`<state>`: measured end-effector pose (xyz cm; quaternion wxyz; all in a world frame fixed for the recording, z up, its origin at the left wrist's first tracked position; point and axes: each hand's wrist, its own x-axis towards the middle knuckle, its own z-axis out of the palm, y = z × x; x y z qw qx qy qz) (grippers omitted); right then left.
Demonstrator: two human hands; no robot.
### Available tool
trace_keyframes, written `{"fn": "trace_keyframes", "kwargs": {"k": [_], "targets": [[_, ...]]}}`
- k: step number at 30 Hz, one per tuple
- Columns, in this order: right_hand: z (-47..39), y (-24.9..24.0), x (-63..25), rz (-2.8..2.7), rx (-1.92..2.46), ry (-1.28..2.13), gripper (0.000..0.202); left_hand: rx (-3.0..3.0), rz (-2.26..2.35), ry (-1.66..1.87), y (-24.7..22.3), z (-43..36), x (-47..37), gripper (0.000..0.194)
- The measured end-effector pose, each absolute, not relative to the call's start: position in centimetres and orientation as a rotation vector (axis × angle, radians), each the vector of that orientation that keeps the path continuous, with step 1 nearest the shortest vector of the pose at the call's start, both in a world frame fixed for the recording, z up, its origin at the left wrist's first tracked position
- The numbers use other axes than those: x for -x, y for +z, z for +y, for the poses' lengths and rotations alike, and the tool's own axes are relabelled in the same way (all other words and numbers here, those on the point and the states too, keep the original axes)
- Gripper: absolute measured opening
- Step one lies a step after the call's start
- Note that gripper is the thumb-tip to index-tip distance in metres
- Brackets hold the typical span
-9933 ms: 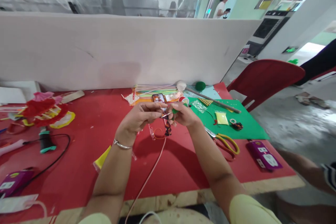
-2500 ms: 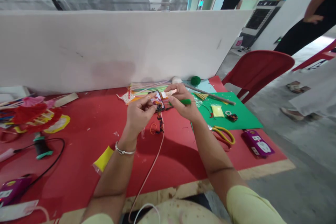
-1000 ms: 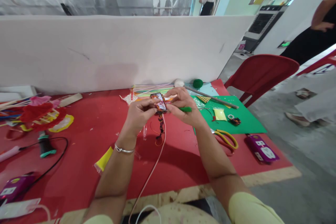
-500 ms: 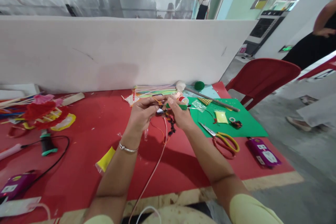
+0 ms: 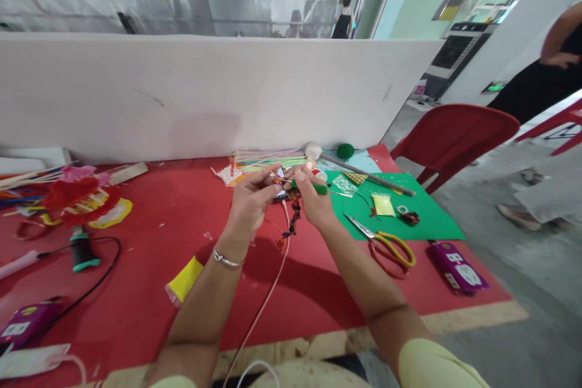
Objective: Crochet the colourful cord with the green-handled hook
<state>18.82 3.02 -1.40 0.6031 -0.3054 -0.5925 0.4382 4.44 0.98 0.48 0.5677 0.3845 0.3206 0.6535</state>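
Both hands are raised close together over the red table top (image 5: 154, 267). My right hand (image 5: 313, 196) is closed around a tool with a green handle (image 5: 321, 188); its thin metal shaft points left toward my left hand. My left hand (image 5: 254, 197) pinches small orange and dark pieces, too small to make out. From between the hands hangs a dark beaded string (image 5: 294, 218) with an orange cord. Behind them a dark device, partly hidden, has a pale pink cable (image 5: 273, 285) running down toward me.
On a green sheet (image 5: 436, 221) lie scissors (image 5: 382, 242), a yellow packet (image 5: 383, 204) and a grey rod (image 5: 368, 174). Left are a red craft piece (image 5: 75, 197), a glue gun (image 5: 82, 251) and a yellow packet (image 5: 184, 279). A purple box (image 5: 458, 268) sits right.
My hands have moved slightly apart, and the left has turned a little. The beaded string hangs lower and further left. A person in the background has shifted left.
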Motion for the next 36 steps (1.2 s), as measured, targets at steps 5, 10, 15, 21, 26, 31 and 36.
{"fn": "trace_keyframes", "kwargs": {"k": [5,10,15,21,26,31,36], "targets": [[2.9,-1.5,-19.1,-1.475,0.703,1.009,0.043,-1.030,0.815,1.555,1.1,0.7,-3.9,0.032],[3.3,-1.7,-19.2,-1.422,0.746,1.162,0.048,-1.126,0.861,1.491,1.3,0.9,-2.8,0.032],[2.8,-1.4,-19.1,-1.555,0.714,0.773,0.048,-1.111,0.880,1.539,0.5,1.2,-3.2,0.056],[2.2,-3.7,-18.1,-1.536,0.684,0.181,0.039,-0.982,0.808,1.677,0.2,0.7,-4.9,0.058],[2.0,-4.4,-18.0,-1.487,0.692,0.269,0.064,-0.828,0.644,1.498,0.8,0.2,-4.7,0.057],[2.6,-2.9,-18.9,-1.547,0.620,0.439,0.067,-0.818,0.652,1.478,0.9,0.4,-4.2,0.063],[2.5,-2.6,-18.4,-1.465,0.694,0.579,0.059,-1.132,1.027,1.765,-0.4,0.2,-5.4,0.056]]}}
